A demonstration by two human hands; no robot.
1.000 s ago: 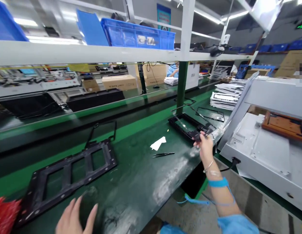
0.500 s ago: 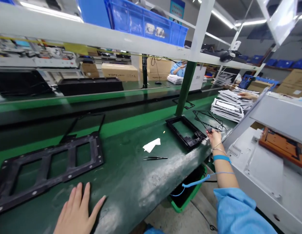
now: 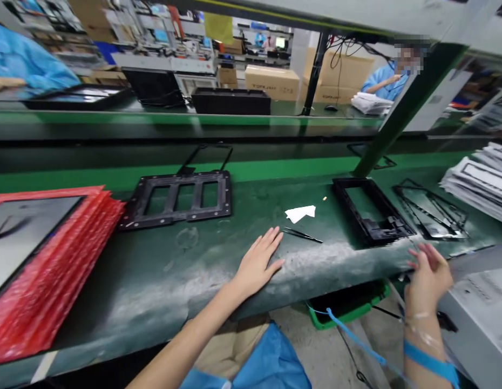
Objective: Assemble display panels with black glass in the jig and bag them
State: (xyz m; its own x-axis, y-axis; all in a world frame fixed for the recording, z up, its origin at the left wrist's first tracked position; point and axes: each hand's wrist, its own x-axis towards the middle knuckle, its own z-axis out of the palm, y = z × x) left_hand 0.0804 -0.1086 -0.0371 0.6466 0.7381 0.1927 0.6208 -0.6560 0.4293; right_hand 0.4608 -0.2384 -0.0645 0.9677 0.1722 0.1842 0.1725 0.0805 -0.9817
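My left hand (image 3: 259, 262) lies flat on the green bench, fingers stretched out, just left of black tweezers (image 3: 303, 235). Behind the tweezers is a crumpled piece of white paper (image 3: 300, 214). My right hand (image 3: 431, 273) is raised by the bench's front edge, close to the near corner of a deep black rectangular frame (image 3: 366, 237). Its fingers are curled and smeared by motion, so whether they hold anything is unclear. Thin black frames (image 3: 433, 208) lie overlapping to the right of the deep frame. A blue wrist strap (image 3: 431, 363) circles my right wrist.
At left stands a stack of red-wrapped panels (image 3: 79, 259). Behind it lies a large black frame with three openings (image 3: 167, 202). Paper-like white sheets (image 3: 483, 183) are piled at right. A green bin (image 3: 348, 313) sits below the edge. A green post (image 3: 408, 113) rises from the bench. Co-workers sit across.
The view has swung left, bringing the red-wrapped stack into sight. My right hand has drawn back from the thin black frames toward the bench edge. My left hand has shifted right, beside the tweezers.
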